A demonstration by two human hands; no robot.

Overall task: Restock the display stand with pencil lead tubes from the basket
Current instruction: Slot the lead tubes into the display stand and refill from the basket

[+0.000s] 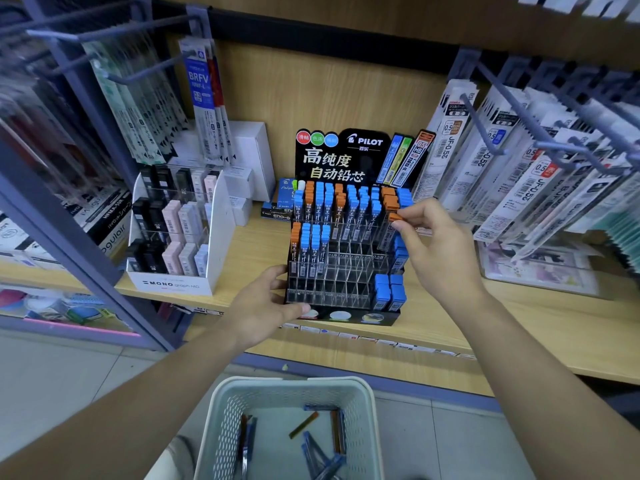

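Note:
A black Pilot display stand (346, 308) with clear tiered slots sits on the wooden shelf. Many slots hold lead tubes with blue or orange caps; the lower middle rows are bare. My right hand (438, 247) pinches an orange-capped lead tube (390, 230) at the stand's right side, its lower end in a slot. My left hand (266, 303) grips the stand's lower left corner. Below, a pale green basket (221, 414) holds several loose tubes (322, 452).
A white Mono graph box (180, 285) of lead cases stands left of the stand. Packaged refills hang on pegs (512, 143) to the right and upper left. The wooden shelf edge (485, 344) runs in front, with tiled floor below.

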